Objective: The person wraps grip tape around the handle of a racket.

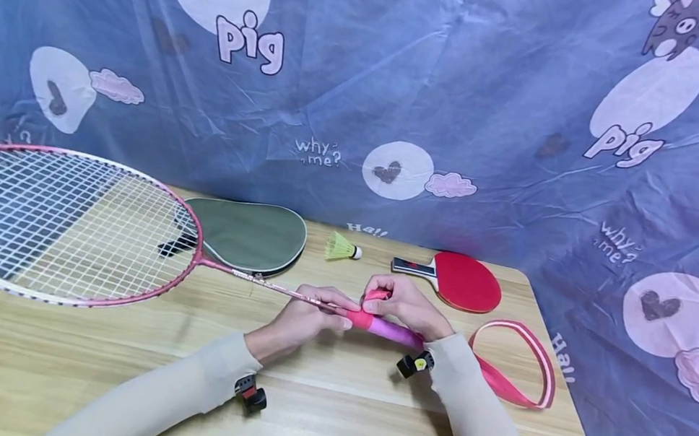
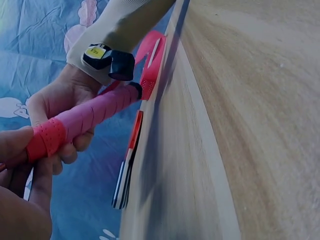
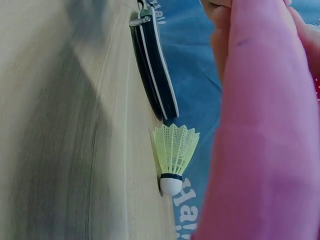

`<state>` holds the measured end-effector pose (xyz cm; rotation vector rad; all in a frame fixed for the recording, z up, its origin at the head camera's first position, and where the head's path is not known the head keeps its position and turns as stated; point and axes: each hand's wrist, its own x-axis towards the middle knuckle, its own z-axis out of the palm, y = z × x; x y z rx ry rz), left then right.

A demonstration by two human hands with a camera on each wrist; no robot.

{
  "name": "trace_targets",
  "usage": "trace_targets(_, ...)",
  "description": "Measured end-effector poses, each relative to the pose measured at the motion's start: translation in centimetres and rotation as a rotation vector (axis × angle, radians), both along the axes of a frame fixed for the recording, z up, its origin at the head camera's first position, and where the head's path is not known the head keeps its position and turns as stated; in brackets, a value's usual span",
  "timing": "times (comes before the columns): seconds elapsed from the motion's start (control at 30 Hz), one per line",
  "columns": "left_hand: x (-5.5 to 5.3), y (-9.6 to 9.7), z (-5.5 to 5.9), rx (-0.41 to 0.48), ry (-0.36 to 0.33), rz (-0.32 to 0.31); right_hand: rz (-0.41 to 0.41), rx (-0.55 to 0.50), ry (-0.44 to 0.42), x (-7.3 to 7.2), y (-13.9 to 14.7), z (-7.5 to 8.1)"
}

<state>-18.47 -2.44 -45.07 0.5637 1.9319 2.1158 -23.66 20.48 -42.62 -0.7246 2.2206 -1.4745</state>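
Observation:
A badminton racket (image 1: pixel 275 287) is held above the table, its strung head toward the left. My left hand (image 1: pixel 301 317) grips it where the shaft meets the handle. Pink-purple wrapping covers the handle (image 2: pixel 97 111), which fills much of the right wrist view. Perforated red grip tape (image 2: pixel 46 136) is wound round the handle's upper end, beside my left fingers. My right hand (image 1: pixel 409 304) pinches the tape just above that winding. A long loop of the red tape (image 1: pixel 514 394), with a pale stripe, curls on the table to the right.
Behind the hands lie a dark green paddle case (image 1: pixel 249 235), a yellow shuttlecock (image 1: pixel 341 247) and a red table tennis paddle (image 1: pixel 466 282). Blue printed cloth (image 1: pixel 352 87) hangs along the back and right of the wooden table (image 1: pixel 325 419).

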Motion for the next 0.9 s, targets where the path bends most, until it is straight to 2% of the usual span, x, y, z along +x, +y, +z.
trace_targets(0.2, -0.22, -0.12, 0.06, 0.029, -0.001, -0.028, 0.029, 0.034, -0.011, -0.09, -0.12, 0.04)
trace_targets(0.37, -0.37, -0.01, 0.13, 0.069, -0.04, -0.046, 0.017, 0.01, -0.023, -0.1, 0.02, -0.06)
trace_targets(0.5, -0.24, 0.26, 0.22, 0.051, -0.082, 0.001, -0.017, 0.007, -0.004, -0.1, 0.09, -0.13)
trace_targets(0.63, -0.07, 0.59, 0.09, 0.015, -0.154, 0.05, -0.046, 0.029, 0.017, 0.08, -0.08, 0.04)
trace_targets(0.77, 0.02, 0.72, -0.07, -0.018, -0.144, 0.088, -0.058, 0.034, 0.015, 0.21, -0.28, 0.2)
trace_targets(0.9, 0.08, 0.63, -0.14, -0.028, -0.114, 0.107, -0.025, -0.012, -0.015, 0.16, -0.19, 0.13)
